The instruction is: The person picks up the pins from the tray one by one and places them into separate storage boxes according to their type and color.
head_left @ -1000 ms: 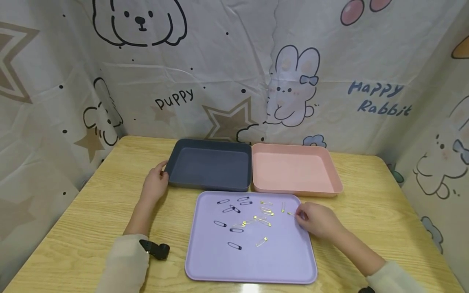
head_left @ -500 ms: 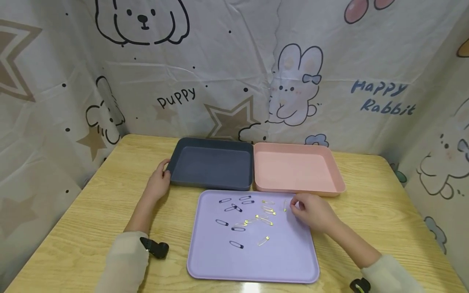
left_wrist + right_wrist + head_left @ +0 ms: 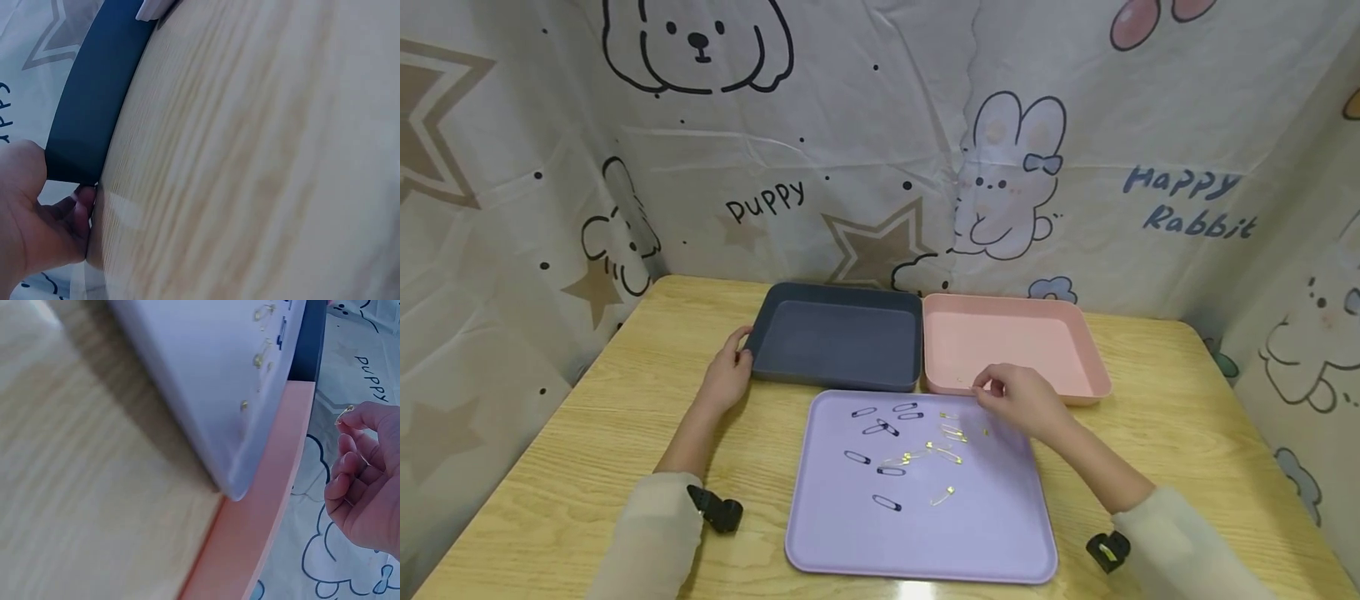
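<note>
My right hand [image 3: 1021, 398] pinches a gold safety pin [image 3: 344, 415] between thumb and fingertip, above the front edge of the pink tray [image 3: 1004, 333]. Its other fingers are curled, as the right wrist view shows. My left hand [image 3: 727, 372] holds the left side of the dark blue tray [image 3: 842, 337]; in the left wrist view its thumb and curled fingers meet the tray's corner. In front lies a lavender tray [image 3: 917, 533] with several black safety pins [image 3: 887, 502] on the left and several gold safety pins [image 3: 943, 496] towards the right.
The dark blue and pink trays stand side by side at the back of the wooden table [image 3: 572, 450]. Behind them hangs a printed cloth [image 3: 865, 108]. A black wrist camera [image 3: 721, 512] sits on the left sleeve, another wrist camera [image 3: 1108, 551] on the right.
My right hand has lifted from the lavender tray's right edge, moving left and away towards the pink tray with a gold safety pin. The left hand stays at the dark blue tray.
</note>
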`<state>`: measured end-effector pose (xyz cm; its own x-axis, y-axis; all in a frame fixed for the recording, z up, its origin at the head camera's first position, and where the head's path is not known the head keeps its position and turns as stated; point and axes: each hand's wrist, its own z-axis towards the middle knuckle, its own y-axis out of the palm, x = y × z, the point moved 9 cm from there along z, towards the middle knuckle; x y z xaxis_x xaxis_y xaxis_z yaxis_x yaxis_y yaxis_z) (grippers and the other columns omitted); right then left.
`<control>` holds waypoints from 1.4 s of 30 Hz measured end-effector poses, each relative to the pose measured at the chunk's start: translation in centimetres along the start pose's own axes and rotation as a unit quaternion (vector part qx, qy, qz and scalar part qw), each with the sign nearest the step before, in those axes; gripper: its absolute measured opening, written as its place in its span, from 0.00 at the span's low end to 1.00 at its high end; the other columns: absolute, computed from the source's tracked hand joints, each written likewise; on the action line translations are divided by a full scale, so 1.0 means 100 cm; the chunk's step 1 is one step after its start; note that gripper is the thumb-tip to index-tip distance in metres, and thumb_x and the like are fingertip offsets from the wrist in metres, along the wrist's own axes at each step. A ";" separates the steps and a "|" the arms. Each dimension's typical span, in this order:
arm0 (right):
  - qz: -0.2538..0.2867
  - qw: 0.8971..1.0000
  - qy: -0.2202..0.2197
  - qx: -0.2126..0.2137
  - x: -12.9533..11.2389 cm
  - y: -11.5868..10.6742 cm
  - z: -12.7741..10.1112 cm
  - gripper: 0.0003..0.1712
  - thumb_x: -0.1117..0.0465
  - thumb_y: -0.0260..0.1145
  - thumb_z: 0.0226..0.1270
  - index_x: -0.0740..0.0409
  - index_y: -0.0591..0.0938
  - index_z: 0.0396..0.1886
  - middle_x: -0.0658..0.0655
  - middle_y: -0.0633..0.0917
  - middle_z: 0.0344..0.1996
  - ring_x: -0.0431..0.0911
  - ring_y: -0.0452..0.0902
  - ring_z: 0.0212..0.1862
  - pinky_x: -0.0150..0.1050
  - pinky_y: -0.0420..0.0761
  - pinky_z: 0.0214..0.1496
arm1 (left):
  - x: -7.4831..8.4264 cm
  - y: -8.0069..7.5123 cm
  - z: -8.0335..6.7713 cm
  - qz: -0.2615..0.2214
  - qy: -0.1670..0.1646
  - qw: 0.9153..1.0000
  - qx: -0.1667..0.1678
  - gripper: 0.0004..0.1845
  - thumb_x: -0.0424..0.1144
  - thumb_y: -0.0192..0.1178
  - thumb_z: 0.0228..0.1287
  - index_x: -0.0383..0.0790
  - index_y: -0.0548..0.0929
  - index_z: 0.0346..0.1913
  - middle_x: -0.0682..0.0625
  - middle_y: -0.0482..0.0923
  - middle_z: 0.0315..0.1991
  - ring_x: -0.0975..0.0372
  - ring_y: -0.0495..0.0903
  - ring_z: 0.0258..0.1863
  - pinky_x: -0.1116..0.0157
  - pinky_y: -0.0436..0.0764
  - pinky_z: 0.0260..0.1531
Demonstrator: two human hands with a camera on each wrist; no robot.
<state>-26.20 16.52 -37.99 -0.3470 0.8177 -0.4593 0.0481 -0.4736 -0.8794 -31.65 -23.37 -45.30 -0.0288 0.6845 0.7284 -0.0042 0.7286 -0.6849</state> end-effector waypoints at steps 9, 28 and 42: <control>0.028 1.000 -0.008 0.005 -0.015 0.003 0.028 0.05 0.59 0.64 0.58 0.54 0.84 0.29 0.49 0.75 0.20 0.41 0.67 0.25 0.33 0.66 0.27 | -0.001 -0.003 -0.005 -0.003 -0.007 1.000 -0.010 0.26 0.39 0.33 0.73 0.41 0.51 0.73 0.49 0.64 0.24 0.60 0.64 0.21 0.64 0.66 0.25; 0.040 0.998 -0.050 -0.003 -0.056 0.019 0.081 0.07 0.59 0.63 0.60 0.56 0.84 0.30 0.50 0.76 0.20 0.41 0.68 0.24 0.33 0.66 0.27 | 0.004 -0.002 -0.001 -0.007 0.003 1.000 -0.003 0.27 0.37 0.33 0.71 0.40 0.52 0.72 0.50 0.64 0.22 0.61 0.63 0.20 0.64 0.66 0.24; 0.006 0.999 -0.036 -0.036 -0.076 0.046 0.116 0.09 0.55 0.61 0.61 0.54 0.84 0.33 0.50 0.80 0.23 0.41 0.71 0.25 0.32 0.68 0.25 | 0.002 -0.002 -0.001 -0.016 -0.006 1.000 -0.003 0.27 0.36 0.34 0.71 0.39 0.52 0.72 0.51 0.63 0.21 0.61 0.63 0.19 0.65 0.65 0.24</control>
<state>-34.20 4.36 -37.09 -0.4119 0.7854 -0.4620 0.1183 -0.4567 -0.8817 -31.53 -23.36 -45.05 -0.0400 0.6600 0.7502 0.0009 0.7508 -0.6605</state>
